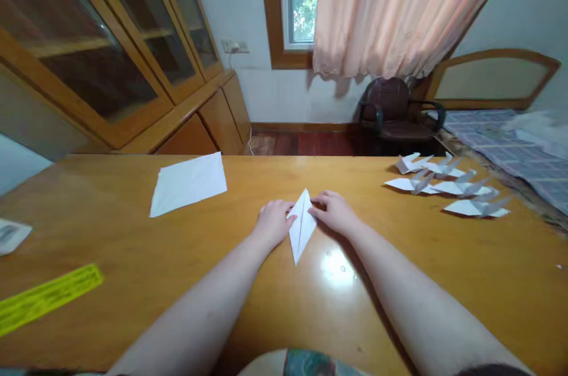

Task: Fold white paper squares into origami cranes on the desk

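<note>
A white sheet of paper folded into a narrow diamond point(298, 233) lies on the table in front of me, with a seam running down its middle. My left hand point(274, 223) grips its left edge, the thumb on top of the paper. On the opposite side, my right hand point(336, 213) pinches the right edge between thumb and fingers. Both hands hold the paper near its widest part, and its two points stay uncovered. Several folded paper birds point(459, 188) stand in a group toward the right end of the table.
A stack or sheet of white paper point(190, 183) lies at the back left of the wooden table point(186, 269). A yellow strip point(53, 299) and a pale object point(12, 236) are at the left. Beyond the table are a cabinet point(195, 127), an armchair point(390, 107) and a bed point(497, 133).
</note>
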`<state>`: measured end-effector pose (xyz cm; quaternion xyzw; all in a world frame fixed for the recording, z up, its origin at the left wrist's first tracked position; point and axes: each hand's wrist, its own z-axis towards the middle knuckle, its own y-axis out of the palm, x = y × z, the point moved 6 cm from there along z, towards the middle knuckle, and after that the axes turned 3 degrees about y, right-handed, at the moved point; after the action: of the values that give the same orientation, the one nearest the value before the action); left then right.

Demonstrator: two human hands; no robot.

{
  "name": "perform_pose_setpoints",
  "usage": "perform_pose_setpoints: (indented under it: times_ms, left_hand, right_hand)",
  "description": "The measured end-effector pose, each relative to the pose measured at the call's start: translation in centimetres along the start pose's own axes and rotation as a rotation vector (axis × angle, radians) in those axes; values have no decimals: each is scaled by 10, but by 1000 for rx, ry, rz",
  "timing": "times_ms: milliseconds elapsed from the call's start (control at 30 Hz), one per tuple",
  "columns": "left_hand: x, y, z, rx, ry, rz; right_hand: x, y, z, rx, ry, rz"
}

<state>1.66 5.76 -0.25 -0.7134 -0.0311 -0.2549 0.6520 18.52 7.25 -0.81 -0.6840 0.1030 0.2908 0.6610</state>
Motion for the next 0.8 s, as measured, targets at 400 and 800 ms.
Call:
perform_pose_setpoints:
  times_ms: [400, 800]
  left_hand:
    - [-2, 7, 4, 59, 61, -247]
    - [9, 3, 2, 36, 156, -130]
  right_hand:
    - [2, -1, -2, -8, 90, 52]
    - [8, 2, 0, 58, 141, 42]
